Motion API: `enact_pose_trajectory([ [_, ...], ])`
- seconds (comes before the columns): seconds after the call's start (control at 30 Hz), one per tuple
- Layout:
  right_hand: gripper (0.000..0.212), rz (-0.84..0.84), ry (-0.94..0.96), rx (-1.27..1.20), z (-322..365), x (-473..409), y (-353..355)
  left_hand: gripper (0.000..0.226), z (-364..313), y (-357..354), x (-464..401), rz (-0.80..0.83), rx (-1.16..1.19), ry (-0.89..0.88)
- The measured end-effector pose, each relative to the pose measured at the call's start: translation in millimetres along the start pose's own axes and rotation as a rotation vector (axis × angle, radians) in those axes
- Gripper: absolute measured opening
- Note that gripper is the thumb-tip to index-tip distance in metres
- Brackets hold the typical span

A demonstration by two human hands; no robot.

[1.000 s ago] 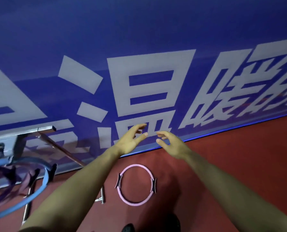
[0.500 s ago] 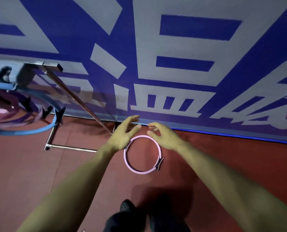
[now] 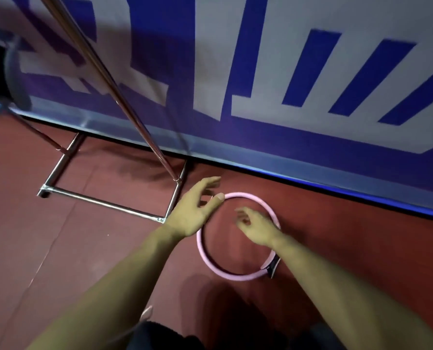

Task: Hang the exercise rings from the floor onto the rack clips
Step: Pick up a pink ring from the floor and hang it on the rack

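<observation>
A pink exercise ring [image 3: 211, 262] with a dark grip pad at its right lies flat on the red floor near the wall. My left hand [image 3: 194, 210] hovers over the ring's upper left edge, fingers spread, thumb tip at the rim. My right hand [image 3: 257, 226] is over the ring's right half, fingers apart, holding nothing. The metal rack [image 3: 104, 204] stands to the left; its slanted pole [image 3: 124, 107] rises toward the top left. The rack's clips are out of view.
A blue and white banner wall [image 3: 260, 72] runs behind the ring. The rack's chrome base frame lies on the floor just left of my left hand. My dark trousers [image 3: 165, 334] show at the bottom edge. A blurred dark object [image 3: 13, 79] hangs at far left.
The view has tilted down and closer to the floor. Both hands have dropped to the pink ring, which they now hover over. The hanging rings at left have left the view.
</observation>
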State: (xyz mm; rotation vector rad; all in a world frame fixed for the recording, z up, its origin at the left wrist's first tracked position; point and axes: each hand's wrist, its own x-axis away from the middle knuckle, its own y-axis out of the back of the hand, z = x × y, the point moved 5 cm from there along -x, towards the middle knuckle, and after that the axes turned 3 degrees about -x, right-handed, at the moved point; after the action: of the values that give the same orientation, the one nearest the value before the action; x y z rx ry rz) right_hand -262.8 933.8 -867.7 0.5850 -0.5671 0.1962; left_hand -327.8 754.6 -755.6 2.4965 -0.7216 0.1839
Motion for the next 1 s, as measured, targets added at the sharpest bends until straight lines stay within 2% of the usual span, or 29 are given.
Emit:
enact_pose_trajectory([
  [0.23,0.041,0.112,-0.003,0.13,-95,-100,-109,0.047,104,-40,-49,-0.025,-0.064,-0.06],
  [0.4,0.043,0.322,0.089,0.315,-109,-139,-198,0.05,131,-29,-56,-0.047,-0.113,-0.117],
  [0.57,0.046,0.504,0.037,0.539,-130,-140,-267,0.053,144,-22,-42,-0.061,-0.145,-0.118],
  [0.67,0.047,0.487,0.061,0.595,-131,-130,-269,0.053,143,-13,-35,-0.074,-0.142,-0.101],
  [0.83,0.03,0.371,0.109,0.451,-98,-110,-218,0.046,110,0,-29,-0.098,-0.062,-0.087],
  [0.9,0.037,0.31,0.096,0.371,-75,-90,-182,0.047,78,3,-21,-0.067,-0.051,-0.102],
  [1.0,0.058,0.19,0.059,0.268,-36,-57,-122,0.048,20,17,-6,-0.018,-0.036,-0.129],
])
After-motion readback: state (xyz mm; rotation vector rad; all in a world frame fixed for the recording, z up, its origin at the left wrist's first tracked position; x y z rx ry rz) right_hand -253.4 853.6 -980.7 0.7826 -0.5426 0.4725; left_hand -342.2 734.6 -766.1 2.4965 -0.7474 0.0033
